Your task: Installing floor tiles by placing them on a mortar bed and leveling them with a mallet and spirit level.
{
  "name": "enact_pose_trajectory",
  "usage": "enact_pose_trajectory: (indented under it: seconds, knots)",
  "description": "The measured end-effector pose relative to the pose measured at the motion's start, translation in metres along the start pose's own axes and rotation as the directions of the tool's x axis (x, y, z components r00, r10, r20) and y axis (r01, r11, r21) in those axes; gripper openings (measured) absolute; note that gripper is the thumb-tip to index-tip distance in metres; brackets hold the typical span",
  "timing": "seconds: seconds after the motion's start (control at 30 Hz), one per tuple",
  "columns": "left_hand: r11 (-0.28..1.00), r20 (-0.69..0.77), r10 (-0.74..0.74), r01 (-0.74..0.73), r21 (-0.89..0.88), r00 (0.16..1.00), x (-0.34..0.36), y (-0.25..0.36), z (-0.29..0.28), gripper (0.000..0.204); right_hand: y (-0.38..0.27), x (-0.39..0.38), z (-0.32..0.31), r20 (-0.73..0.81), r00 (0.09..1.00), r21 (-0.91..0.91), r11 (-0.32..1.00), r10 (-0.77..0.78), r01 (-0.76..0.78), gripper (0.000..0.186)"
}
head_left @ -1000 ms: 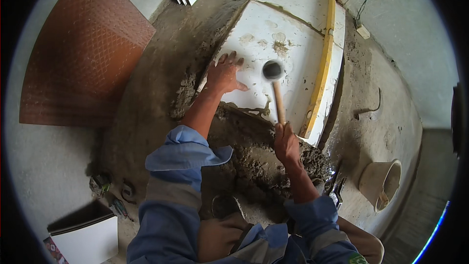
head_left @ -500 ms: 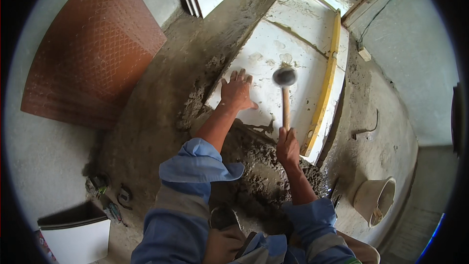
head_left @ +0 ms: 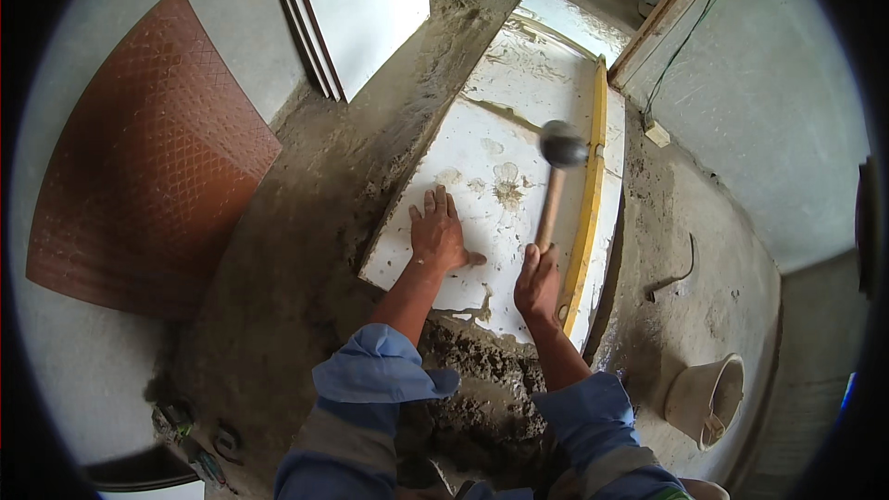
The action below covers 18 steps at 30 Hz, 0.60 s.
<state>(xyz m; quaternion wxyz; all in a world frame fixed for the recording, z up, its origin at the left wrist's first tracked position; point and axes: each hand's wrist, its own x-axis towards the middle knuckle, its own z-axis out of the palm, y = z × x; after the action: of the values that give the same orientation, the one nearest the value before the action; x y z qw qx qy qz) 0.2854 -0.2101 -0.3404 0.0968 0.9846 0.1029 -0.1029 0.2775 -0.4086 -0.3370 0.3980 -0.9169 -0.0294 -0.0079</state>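
Note:
A large white tile [head_left: 495, 264], smeared with mud-grey mortar, lies on the floor in front of me. My left hand [head_left: 438, 233] is laid flat on its near left part, fingers spread. With my right hand [head_left: 537, 289] I grip the wooden handle of a mallet [head_left: 553, 204]. Its round black head is blurred and appears raised over the tile, right of a splotch of mortar. A long yellow spirit level [head_left: 589, 208] rests along the tile's right side, close to my right hand. Another white tile [head_left: 546, 65] adjoins the far edge.
Wet mortar [head_left: 482, 375] is heaped at the near edge. A red-brown patterned tile [head_left: 153, 176] leans at the left wall, and white panels [head_left: 366, 14] stand beyond it. On the right are a bucket [head_left: 694, 403] and a bent rod [head_left: 681, 273]. Small tools [head_left: 190, 444] lie lower left.
My view has tilted, so the scene sits lower and further left. The mallet head has shifted away from the mortar splotch, to its right. My left hand remains flat on the tile.

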Motion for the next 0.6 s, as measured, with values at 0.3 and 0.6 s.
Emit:
enact_pose_trajectory:
  seconds: [0.3,0.6]
  knots:
    - [1.000,-0.023,-0.014,0.013,-0.017,1.000,0.006,-0.003,-0.002,0.143,-0.012,0.014,0.005,0.015,0.999,0.018,0.999,-0.037,0.036,0.042]
    - [1.000,-0.018,-0.004,0.003,-0.024,1.000,0.002,0.001,-0.001,0.139,0.021,0.024,0.021,-0.045,0.998,0.022,0.999,-0.039,0.040,0.042]
